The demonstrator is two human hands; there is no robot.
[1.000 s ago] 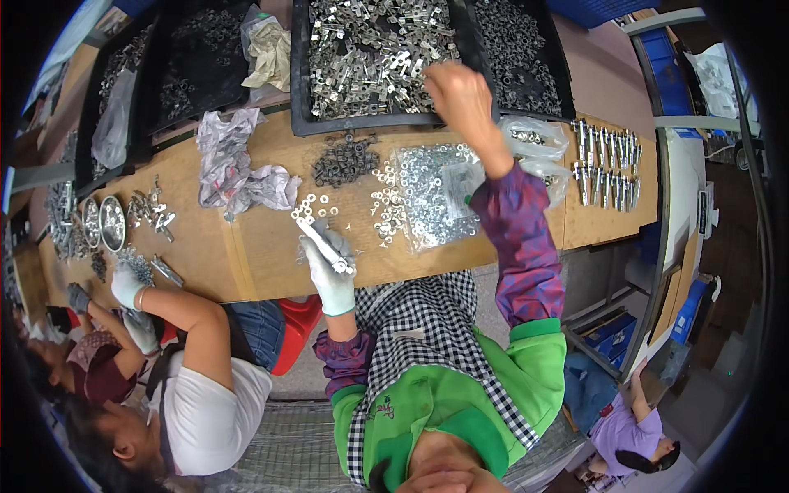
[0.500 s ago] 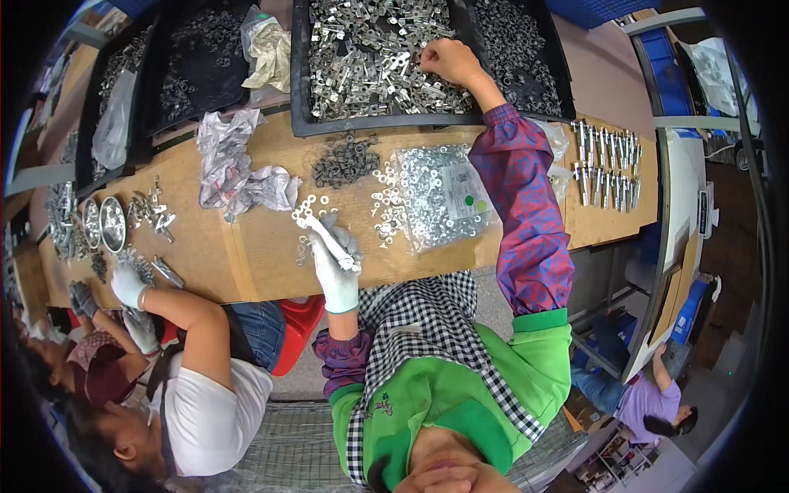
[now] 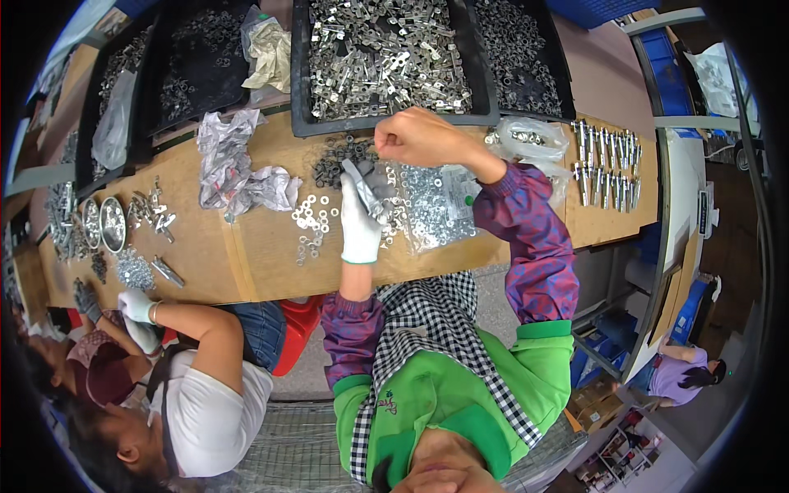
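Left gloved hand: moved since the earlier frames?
Yes: the left hand has shifted right and forward, closer to the black tray and farther from the crumpled paper.

Red seat [image 3: 300,335], grey floor [image 3: 311,378], blue crate [image 3: 604,10]

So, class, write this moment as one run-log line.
left hand: gloved, holding metal part | right hand: bare, closed, contents unclear | nearby: dark parts pile
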